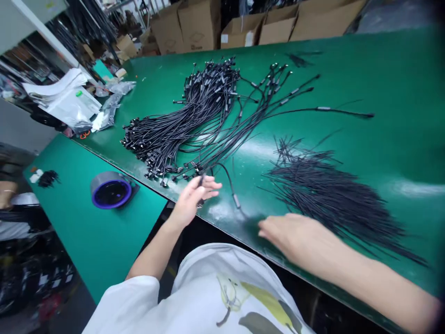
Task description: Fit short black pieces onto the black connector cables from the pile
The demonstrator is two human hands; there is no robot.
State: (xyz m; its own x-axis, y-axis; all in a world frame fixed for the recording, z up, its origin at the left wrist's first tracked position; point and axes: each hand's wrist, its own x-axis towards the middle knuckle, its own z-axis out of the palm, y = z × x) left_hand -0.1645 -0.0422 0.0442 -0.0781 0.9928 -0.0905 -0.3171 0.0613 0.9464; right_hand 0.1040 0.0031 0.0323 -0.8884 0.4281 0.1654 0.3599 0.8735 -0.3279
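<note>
Head view: my left hand (191,197), 8 o'clock, pinches one black cable (229,177), which bows toward 5. Right hand (290,233), 4 o'clock: blurred, fingertips bunched, can't tell if it grips the cable. Cable bundle (194,109) at 11, thin black strips (333,190) at 3. Cable's probably light, springy; I'd grip at the grey sleeve (237,201), sparing the plugs.

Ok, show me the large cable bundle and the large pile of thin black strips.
Large cable bundle (186,118): head view, middle strands.
Large pile of thin black strips (335,192): head view, dense middle.
</note>
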